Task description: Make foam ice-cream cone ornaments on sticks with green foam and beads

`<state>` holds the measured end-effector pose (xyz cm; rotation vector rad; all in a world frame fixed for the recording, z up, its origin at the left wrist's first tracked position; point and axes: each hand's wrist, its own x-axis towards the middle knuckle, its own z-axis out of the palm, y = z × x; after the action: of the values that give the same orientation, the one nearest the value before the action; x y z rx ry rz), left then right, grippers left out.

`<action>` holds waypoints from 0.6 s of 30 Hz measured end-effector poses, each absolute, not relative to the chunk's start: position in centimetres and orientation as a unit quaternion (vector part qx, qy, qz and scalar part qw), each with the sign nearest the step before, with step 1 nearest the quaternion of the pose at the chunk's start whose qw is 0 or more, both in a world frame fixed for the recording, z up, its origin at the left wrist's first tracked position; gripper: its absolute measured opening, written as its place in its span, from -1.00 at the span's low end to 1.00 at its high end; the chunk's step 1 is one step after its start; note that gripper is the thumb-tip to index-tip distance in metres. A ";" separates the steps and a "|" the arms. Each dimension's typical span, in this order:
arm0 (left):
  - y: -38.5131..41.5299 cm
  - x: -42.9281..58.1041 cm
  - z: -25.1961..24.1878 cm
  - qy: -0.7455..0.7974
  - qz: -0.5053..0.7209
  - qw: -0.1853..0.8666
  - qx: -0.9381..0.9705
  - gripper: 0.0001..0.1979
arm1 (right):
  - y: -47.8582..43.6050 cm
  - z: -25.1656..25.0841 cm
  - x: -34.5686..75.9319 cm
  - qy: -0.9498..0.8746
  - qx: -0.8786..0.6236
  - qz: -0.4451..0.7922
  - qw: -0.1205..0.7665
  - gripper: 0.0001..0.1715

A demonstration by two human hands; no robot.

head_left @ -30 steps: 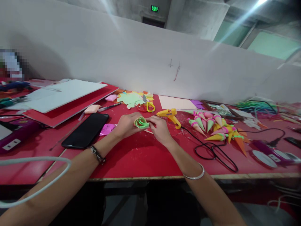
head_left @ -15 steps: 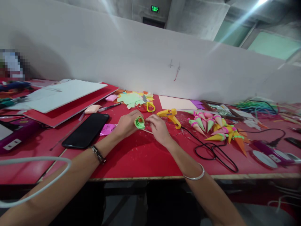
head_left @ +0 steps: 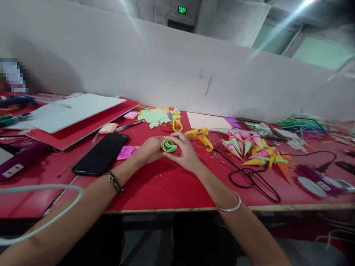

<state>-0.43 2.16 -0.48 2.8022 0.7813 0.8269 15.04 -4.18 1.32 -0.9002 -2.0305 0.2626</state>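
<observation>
Between my two hands is a rolled piece of green paper [head_left: 169, 146], its spiral end facing me. My left hand [head_left: 151, 149] is closed around its left side. From the right, the fingers of my right hand [head_left: 185, 152] wrap against the same roll. A yellow glue gun [head_left: 202, 136] lies just beyond my right hand. Scissors with a yellow handle [head_left: 177, 125] lie behind the hands, and a pink packet [head_left: 127, 152] is beside my left wrist.
A black phone [head_left: 101, 153] lies to the left, near white boards [head_left: 85, 111]. Small paper cones [head_left: 257, 147] are heaped at the right, with the glue gun's black cord [head_left: 252, 181] looping in front. Cut green paper [head_left: 154, 117] is scattered at the back.
My right hand has moved left and now closes on the paper roll. The roll has turned and shifted slightly right; the thin stick seen below it is now out of sight.
</observation>
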 end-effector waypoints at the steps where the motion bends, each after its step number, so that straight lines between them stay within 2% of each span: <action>1: 2.1 -0.4 -0.4 0.245 0.269 0.066 0.929 -0.89 | -4.1 1.2 15.0 -0.813 -0.363 0.110 0.441 -0.56; 9: 1.0 0.1 0.4 0.213 0.299 0.177 0.913 -0.86 | -4.4 1.1 14.7 -0.784 -0.350 0.162 0.486 -0.67; 15: 0.9 0.3 0.2 0.212 0.287 0.239 0.903 -0.91 | -4.0 0.8 14.5 -0.735 -0.382 0.214 0.517 -0.42; 18: 1.1 0.4 -0.1 0.223 0.294 0.245 0.896 -0.92 | -3.9 0.7 14.5 -0.734 -0.387 0.217 0.515 -0.62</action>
<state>0.44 1.08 -0.06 2.4460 0.6098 0.8030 14.50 -3.89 0.68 -0.9290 -1.7623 0.5210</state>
